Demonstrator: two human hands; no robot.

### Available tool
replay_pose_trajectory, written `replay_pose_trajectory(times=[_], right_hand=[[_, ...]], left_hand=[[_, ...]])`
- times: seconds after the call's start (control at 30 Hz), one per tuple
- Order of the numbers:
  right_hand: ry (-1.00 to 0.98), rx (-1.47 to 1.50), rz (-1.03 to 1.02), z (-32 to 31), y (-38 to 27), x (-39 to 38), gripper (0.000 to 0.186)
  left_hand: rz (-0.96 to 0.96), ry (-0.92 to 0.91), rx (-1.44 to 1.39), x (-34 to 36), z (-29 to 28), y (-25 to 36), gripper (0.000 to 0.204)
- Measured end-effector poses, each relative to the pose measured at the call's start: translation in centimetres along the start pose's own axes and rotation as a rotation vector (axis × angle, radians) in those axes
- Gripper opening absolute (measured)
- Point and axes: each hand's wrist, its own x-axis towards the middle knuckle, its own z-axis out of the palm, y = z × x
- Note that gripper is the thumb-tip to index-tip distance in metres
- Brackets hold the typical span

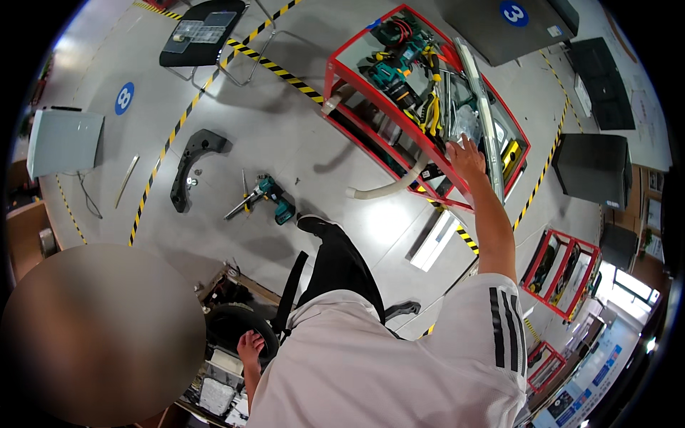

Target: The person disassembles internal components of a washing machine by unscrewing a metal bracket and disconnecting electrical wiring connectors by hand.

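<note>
My right hand reaches over the near side of a red tool cart, its fingers apart. Its fingertips are beside a clear plastic bag on the cart's top tray; whether they touch it I cannot tell. Around the bag lie yellow-handled pliers, a teal power tool and a long pale metal strip. Low on the left, my left hand hangs with loosely bent fingers in front of a black ring-shaped part. I see nothing held in it.
A teal cordless tool and a curved black part lie on the floor by my foot. A white box stands below the cart. A black chair is at the far left. A blurred round shape covers the lower left.
</note>
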Motion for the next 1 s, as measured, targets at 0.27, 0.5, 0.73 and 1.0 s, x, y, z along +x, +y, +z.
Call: replay_pose_trajectory(times=[0.27,0.5,0.73,1.0], right_hand=[[-0.13,-0.219,-0.278,0.4,0.1,0.0,0.04],[0.246,0.324,-0.13,2.4,-0.1,1.6,0.037],[0.251,0.653,-0.553,-4.5,-14.9,7.2,0.026],[-0.647,0.169,-0.911,-4.8,-37.6,9.3,0.031]], left_hand=[[0.037,-0.246,0.109,2.7,0.8,-4.5,0.02],[0.031,-0.008,-0.02,2.0,4.5,-0.1,0.024],[-0.111,0.188,-0.375,-2.6,8.5,-10.9,0.027],[-0.376,0.527,-1.052,-12.6,22.2,-25.7,0.026]])
